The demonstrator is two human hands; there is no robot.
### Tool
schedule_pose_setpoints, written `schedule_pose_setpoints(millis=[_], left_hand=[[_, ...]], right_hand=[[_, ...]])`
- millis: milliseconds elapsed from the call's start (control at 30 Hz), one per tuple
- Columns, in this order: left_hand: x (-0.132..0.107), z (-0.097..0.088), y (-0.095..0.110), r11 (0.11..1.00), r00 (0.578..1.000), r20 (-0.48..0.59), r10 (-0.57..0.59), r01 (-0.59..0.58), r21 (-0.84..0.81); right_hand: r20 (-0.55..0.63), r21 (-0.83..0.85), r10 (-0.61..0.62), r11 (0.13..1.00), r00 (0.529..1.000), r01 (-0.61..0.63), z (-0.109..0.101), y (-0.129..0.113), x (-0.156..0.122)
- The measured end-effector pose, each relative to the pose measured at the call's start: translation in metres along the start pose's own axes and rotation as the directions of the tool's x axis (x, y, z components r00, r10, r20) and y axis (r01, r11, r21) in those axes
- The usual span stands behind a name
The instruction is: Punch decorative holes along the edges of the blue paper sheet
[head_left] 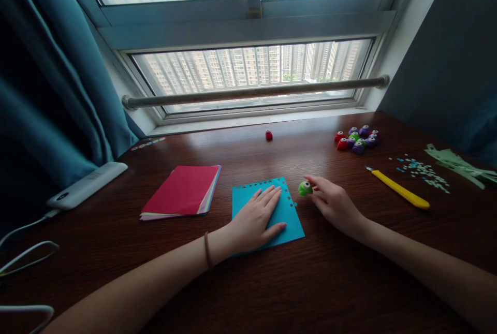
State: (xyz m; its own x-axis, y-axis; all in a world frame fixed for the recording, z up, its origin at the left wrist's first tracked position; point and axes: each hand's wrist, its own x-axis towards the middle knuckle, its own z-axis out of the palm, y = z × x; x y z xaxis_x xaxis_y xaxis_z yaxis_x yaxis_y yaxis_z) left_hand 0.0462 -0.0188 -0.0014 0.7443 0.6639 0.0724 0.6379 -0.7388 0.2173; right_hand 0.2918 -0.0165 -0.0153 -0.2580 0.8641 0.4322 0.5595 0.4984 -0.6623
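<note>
Two of your forearms run off the near edge, so your elbows are cut off. Your left hand lies flat, fingers spread and together with the palm pressing down on a blue paper sheet, hiding the sheet's middle; it grips nothing. Small punched holes dot the sheet's far and right edges, though their shape is too small to make out. Your right hand sits just right of the sheet, fingertips touching a small green paper punch on the table; you cannot tell whether the fingers pinch it or merely rest on it. The punch is rounded, glossy plastic, close beside the sheet's far right corner.

To the left lies a stack of coloured paper, red on top, with pale edges showing. Far right, a cluster of red, purple and green punches sits near the window, and one lone red punch stands far centre. A yellow craft knife lies right of your hand, with paper scraps beyond it. The wooden table is dark, grained and shiny
</note>
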Motion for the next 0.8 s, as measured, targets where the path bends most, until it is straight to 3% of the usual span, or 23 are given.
schedule_pose_setpoints(millis=[67, 167, 233, 267, 333, 400, 467, 533, 633, 800], left_hand=[[-0.002, 0.001, -0.002, 1.0, 1.0, 0.009, -0.012, 0.012, -0.017], [-0.002, -0.001, -0.002, 1.0, 1.0, 0.028, -0.005, 0.005, -0.026], [-0.002, -0.002, -0.002, 1.0, 0.999, 0.038, -0.006, 0.007, -0.028], [-0.002, -0.003, -0.002, 1.0, 0.999, 0.042, -0.005, 0.006, -0.029], [-0.002, -0.004, -0.002, 1.0, 0.999, 0.051, -0.001, 0.003, -0.031], [-0.003, -0.005, -0.003, 0.999, 0.998, 0.061, 0.006, -0.004, -0.033], [-0.003, -0.006, -0.004, 0.999, 0.998, 0.059, 0.015, -0.013, -0.032], [-0.003, -0.006, -0.004, 0.999, 0.999, 0.05, 0.019, -0.018, -0.03], [-0.002, -0.005, -0.004, 1.0, 0.998, 0.056, 0.016, -0.015, -0.024], [-0.002, -0.005, -0.005, 1.0, 0.997, 0.073, 0.015, -0.014, -0.009]], right_hand=[[-0.041, 0.212, 0.159, 0.966, 0.987, -0.147, -0.003, 0.001, 0.005], [0.086, 0.524, 0.336, 0.785, 0.938, -0.329, -0.008, 0.0, 0.012], [0.153, 0.592, 0.376, 0.705, 0.914, -0.389, -0.011, 0.003, 0.016], [0.14, 0.574, 0.384, 0.719, 0.913, -0.391, -0.014, 0.006, 0.019], [0.033, 0.417, 0.369, 0.839, 0.929, -0.348, -0.022, 0.018, 0.024], [-0.111, 0.083, 0.293, 0.955, 0.95, -0.285, -0.034, 0.036, 0.03], [-0.205, -0.291, 0.213, 0.919, 0.955, -0.268, -0.048, 0.054, 0.035], [-0.256, -0.494, 0.204, 0.813, 0.945, -0.309, -0.061, 0.071, 0.039], [-0.285, -0.539, 0.256, 0.754, 0.924, -0.375, -0.073, 0.089, 0.042], [-0.325, -0.503, 0.266, 0.764, 0.907, -0.404, -0.074, 0.102, 0.042]])
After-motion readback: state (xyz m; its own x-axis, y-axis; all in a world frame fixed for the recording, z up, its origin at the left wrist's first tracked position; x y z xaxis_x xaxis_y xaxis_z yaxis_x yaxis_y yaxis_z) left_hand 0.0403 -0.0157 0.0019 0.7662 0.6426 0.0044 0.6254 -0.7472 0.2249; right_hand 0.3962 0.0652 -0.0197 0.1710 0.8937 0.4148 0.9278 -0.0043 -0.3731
